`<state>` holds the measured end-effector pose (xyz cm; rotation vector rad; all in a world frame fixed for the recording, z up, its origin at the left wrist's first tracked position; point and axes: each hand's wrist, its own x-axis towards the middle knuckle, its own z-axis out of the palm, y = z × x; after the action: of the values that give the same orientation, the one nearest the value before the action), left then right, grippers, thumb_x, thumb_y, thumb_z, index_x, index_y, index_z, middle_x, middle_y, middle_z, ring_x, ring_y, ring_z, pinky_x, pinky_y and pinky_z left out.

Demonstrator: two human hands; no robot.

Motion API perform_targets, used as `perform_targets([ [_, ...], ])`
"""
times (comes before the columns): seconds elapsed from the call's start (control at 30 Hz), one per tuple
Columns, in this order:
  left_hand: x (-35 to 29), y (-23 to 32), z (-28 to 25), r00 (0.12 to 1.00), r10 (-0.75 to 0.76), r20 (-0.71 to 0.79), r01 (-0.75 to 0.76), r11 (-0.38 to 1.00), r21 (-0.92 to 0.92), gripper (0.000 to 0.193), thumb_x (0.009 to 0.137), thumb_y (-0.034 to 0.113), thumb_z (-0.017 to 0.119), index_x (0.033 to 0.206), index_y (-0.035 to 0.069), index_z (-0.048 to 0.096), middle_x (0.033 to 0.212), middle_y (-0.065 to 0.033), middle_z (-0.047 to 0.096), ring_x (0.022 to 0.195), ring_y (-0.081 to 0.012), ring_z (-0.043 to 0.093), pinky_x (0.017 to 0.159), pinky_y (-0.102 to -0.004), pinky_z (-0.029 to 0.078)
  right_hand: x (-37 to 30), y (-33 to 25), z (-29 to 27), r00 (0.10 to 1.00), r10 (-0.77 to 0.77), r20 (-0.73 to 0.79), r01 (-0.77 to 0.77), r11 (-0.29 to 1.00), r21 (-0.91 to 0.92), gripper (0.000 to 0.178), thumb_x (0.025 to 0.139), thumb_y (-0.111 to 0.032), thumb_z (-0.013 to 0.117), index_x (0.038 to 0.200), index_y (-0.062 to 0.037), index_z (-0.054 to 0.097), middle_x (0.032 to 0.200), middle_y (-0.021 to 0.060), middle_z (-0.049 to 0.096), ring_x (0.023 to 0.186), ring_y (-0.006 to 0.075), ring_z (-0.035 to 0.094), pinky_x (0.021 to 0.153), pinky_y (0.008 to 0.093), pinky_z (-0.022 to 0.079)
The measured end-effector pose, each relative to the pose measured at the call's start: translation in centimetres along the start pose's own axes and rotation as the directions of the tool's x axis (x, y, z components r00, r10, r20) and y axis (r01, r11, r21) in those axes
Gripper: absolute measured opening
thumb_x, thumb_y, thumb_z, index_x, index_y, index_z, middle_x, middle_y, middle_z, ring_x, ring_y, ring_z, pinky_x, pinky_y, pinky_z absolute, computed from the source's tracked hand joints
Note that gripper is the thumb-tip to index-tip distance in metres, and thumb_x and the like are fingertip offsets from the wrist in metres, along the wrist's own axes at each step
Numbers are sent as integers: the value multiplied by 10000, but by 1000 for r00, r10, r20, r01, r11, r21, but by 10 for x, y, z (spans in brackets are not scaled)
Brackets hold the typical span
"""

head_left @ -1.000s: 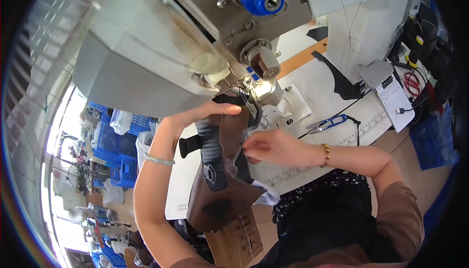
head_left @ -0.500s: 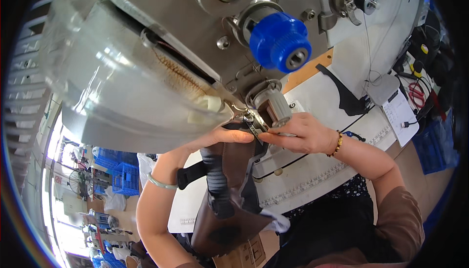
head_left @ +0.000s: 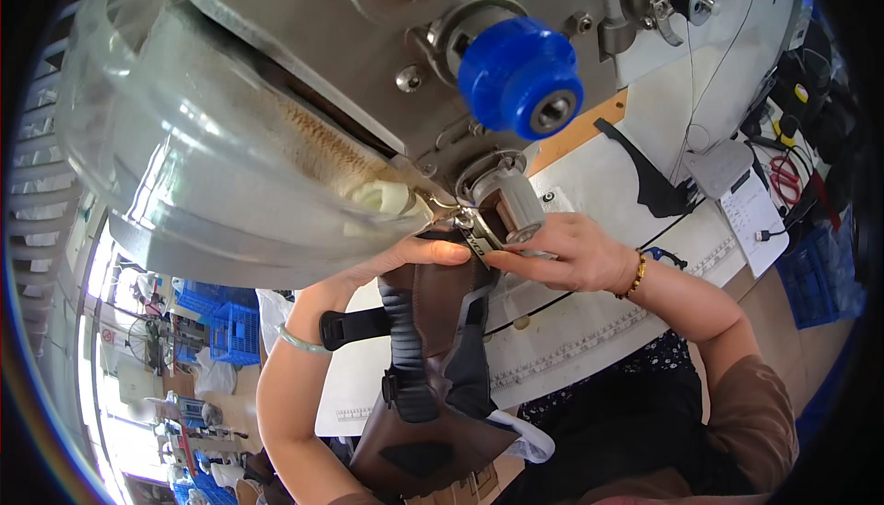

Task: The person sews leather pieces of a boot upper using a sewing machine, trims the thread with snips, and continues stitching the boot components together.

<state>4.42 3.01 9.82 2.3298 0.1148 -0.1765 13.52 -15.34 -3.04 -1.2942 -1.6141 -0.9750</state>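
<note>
A brown and black padded strap piece (head_left: 444, 307) hangs from the sewing machine's needle area over the table's near edge, with a black buckle strap (head_left: 354, 328) at its left side. My left hand (head_left: 419, 255) grips its upper end, thumb on top, fingers hidden under the material. At the presser foot lies a small light label (head_left: 478, 243) with dark print. My right hand (head_left: 571, 255) is closed, its fingertips pinching the label's near edge. The needle itself cannot be made out.
Above my hands looms the metal machine head (head_left: 304, 35) with a blue knob (head_left: 516, 72) and a clear curved guard (head_left: 212, 183). A ruler strip (head_left: 571, 347) edges the white table. Black scrap (head_left: 645, 174), cables and red-handled scissors (head_left: 785, 179) lie to the right.
The padded piece has swung and spread out below my hands, showing a second buckle and a dark patch. The label shows more fully at the presser foot. Both hands stay almost in place.
</note>
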Motion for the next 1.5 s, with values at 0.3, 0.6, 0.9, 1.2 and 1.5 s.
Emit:
perform_targets([
  [0.3,-10,2,-4,974,192,-116,-143,929,341,582,581,511,786,905,44,658,881,-58,653,833,-202,598,757,-324,473,3,-8,2,999,16,-31,-15,1000,24,347,648,-65,616,994,-39,609,854,39,511,728,168,566,618,260,488],
  [0.6,11,-2,-5,991,59,-123,-67,996,-64,670,489,366,886,1006,75,575,990,-38,569,928,-165,528,808,-318,450,0,0,5,998,62,-21,-62,998,-5,368,651,-66,616,1018,-37,601,850,39,507,735,175,575,620,270,497],
  [0.9,13,-3,-16,996,-42,-84,49,995,89,671,495,335,881,1039,75,586,989,-45,590,932,-174,546,828,-313,453,-2,-6,4,993,111,27,-110,994,-17,411,626,-29,653,1032,-78,619,892,58,533,794,215,584,653,296,509],
  [1.2,10,-6,-19,996,-23,-82,39,978,203,607,525,318,868,1006,68,597,962,-42,597,903,-167,548,804,-311,454,2,-9,6,976,214,48,-212,976,-51,501,568,-15,709,1050,-133,639,959,67,565,812,240,586,637,317,511],
  [1.5,12,-3,-26,996,10,-89,19,947,321,544,554,302,856,973,60,607,935,-39,603,874,-161,551,780,-309,455,8,-16,5,973,232,22,-228,968,-108,453,620,-47,640,1070,-77,600,788,2,478,718,151,513,663,279,461],
])
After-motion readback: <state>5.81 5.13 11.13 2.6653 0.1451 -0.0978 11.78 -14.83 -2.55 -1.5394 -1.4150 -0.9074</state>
